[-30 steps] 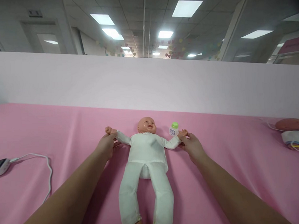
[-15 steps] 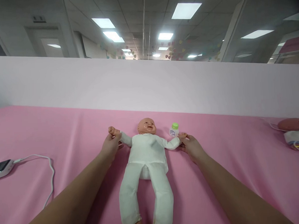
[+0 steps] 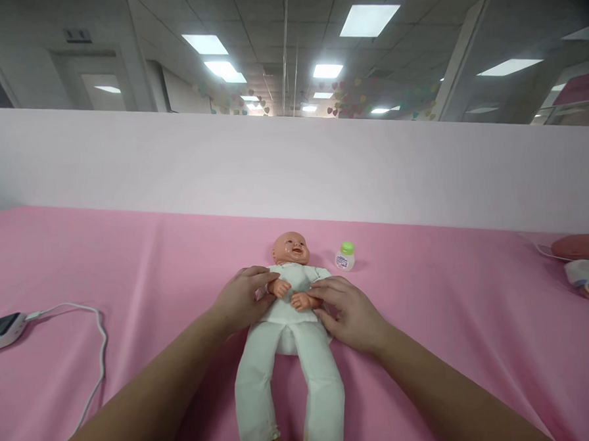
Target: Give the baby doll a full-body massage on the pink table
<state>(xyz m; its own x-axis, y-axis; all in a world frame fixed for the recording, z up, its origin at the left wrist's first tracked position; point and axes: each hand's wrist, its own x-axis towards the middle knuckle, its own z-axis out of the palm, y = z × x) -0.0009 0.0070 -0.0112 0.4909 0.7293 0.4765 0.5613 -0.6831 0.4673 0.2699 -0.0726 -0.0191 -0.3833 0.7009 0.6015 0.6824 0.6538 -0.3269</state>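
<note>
A baby doll [image 3: 285, 339] in white cloth lies on its back on the pink sheet [image 3: 143, 268], its head toward the white wall. Both of its arms are folded in, so its small hands rest over the belly. My left hand [image 3: 246, 297] is closed around the doll's forearm on the left side, thumb below and fingers above. On the other side, my right hand [image 3: 349, 313] grips the other forearm near the wrist. My hands hide most of the doll's sleeves. Beside the doll's head stands a small clear bottle with a green cap [image 3: 345, 257].
To the left lies a white device with a dark screen [image 3: 4, 331], its white cable [image 3: 102, 342] curving toward my left arm. A second doll [image 3: 582, 246] with white cloth and a thin tube is at the far right. Behind rises a low white wall [image 3: 292, 168] below glass.
The doll's arms were stretched out sideways, held at the hands. My hands have moved inward, and the arms are now folded across the doll's belly.
</note>
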